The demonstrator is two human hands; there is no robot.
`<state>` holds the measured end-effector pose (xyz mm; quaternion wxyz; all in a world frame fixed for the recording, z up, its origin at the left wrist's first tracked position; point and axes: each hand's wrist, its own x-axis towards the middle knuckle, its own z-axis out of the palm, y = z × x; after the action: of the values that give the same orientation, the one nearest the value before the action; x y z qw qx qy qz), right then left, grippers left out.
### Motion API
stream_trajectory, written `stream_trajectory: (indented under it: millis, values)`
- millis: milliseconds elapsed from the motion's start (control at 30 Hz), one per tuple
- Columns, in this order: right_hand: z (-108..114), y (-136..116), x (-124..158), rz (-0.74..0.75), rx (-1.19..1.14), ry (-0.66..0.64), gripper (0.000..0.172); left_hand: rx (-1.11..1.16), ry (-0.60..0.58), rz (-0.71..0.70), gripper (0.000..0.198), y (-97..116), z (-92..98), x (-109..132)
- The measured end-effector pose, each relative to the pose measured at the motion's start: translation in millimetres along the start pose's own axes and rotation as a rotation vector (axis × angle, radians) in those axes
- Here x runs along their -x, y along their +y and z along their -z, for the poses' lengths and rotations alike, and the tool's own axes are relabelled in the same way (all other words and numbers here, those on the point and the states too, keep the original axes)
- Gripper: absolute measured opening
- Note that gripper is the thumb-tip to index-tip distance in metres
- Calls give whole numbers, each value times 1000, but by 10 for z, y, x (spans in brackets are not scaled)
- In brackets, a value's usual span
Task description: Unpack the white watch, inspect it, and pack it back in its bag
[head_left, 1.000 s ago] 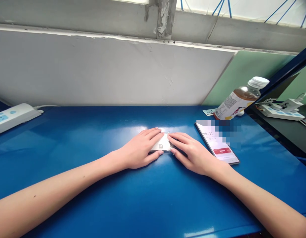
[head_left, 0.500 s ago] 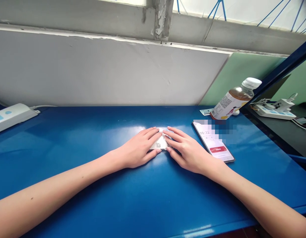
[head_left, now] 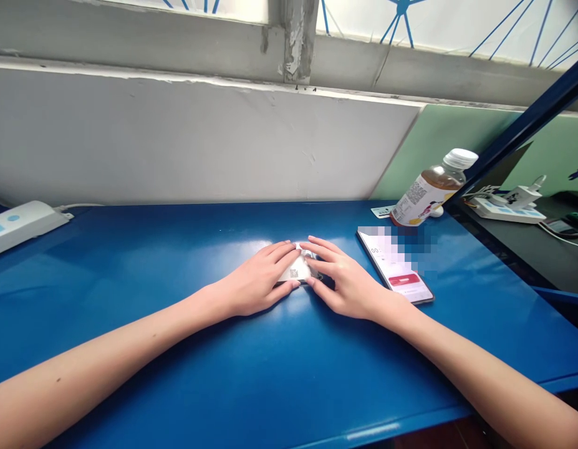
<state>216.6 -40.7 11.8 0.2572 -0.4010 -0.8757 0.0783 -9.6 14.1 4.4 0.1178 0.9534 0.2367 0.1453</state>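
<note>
A small flat white packet (head_left: pixel 294 272) with a printed square code lies on the blue table (head_left: pixel 251 380), in front of me. My left hand (head_left: pixel 260 280) covers its left part, fingers laid along the far side and thumb at the near edge. Over the right part arches my right hand (head_left: pixel 349 277), thumb at the near edge and slightly spread fingers reaching across the top. Shiny, darker material shows beneath the right fingers. Much of the packet is hidden by both hands, so its exact kind cannot be made out.
A phone (head_left: pixel 401 280) with a partly blurred screen lies right of my right hand. Behind it stands a bottle (head_left: pixel 424 193) of brown drink beside a small card (head_left: pixel 382 212). White power strips lie at left (head_left: pixel 24 224) and far right (head_left: pixel 508 209). A wall (head_left: pixel 199 143) borders the table's back.
The view has shifted slightly. My right hand's fingers have lifted and curved a little, so more of the packet's right end shows. The left hand keeps its place on it.
</note>
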Motion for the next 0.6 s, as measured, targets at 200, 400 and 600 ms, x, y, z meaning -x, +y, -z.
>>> stream_trajectory:
  millis: [200, 400, 600]
  values:
    - [18, 63, 34, -68, -77, 14, 28, 6, 2, -9, 51, -32, -13, 28]
    - [98, 109, 90, -42, -23, 9, 42, 72, -15, -14, 51, -40, 1, 52]
    - [100, 188, 79, 38, -121, 130, 33, 171, 4, -145, 49, -39, 22, 54]
